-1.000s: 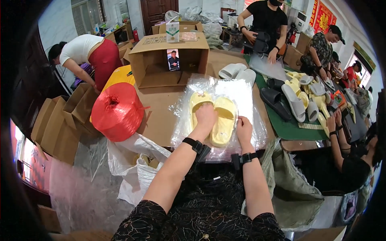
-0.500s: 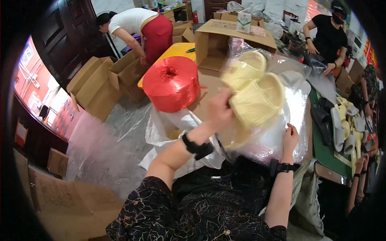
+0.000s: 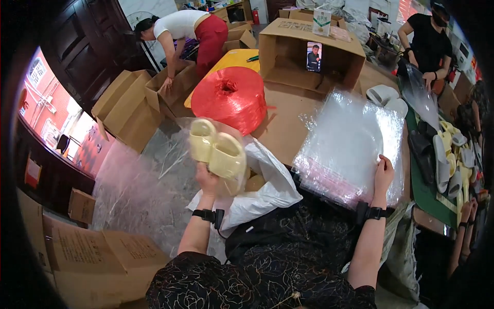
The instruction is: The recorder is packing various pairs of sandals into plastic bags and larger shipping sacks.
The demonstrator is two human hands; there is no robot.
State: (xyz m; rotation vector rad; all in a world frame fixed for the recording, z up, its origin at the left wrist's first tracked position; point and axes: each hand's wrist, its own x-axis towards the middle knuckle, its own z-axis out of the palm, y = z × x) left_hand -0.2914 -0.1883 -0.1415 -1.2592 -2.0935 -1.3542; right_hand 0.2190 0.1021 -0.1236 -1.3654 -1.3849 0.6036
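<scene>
Cardboard covers the surface (image 3: 288,129) in the middle of the frame, with an open cardboard box (image 3: 309,51) at its far edge, top centre, and a phone (image 3: 314,55) propped upright inside it. Left of centre sits a big red spool of twine (image 3: 231,98), and flattened cartons (image 3: 128,108) lean on the floor at upper left, where a person in a white top and red trousers (image 3: 190,31) bends over them.

At centre left the left hand (image 3: 207,179) is closed around the lower end of a clear bag holding a pair of pale yellow slippers (image 3: 218,152), lifted off the surface and held out just below the red spool (the slippers stand toes-up above the fingers). A white plastic bag (image 3: 267,190) lies crumpled just right of that wrist.

Well apart, right of centre, the right hand (image 3: 383,175) rests with fingers curled on the near right edge of a stack of clear plastic bags (image 3: 350,144) lying flat on the surface; whether it pinches a sheet I cannot tell. More slippers (image 3: 447,159), yellow, grey and black, lie on a green mat along the right edge, and another person in black (image 3: 429,41) stands at upper right.
</scene>
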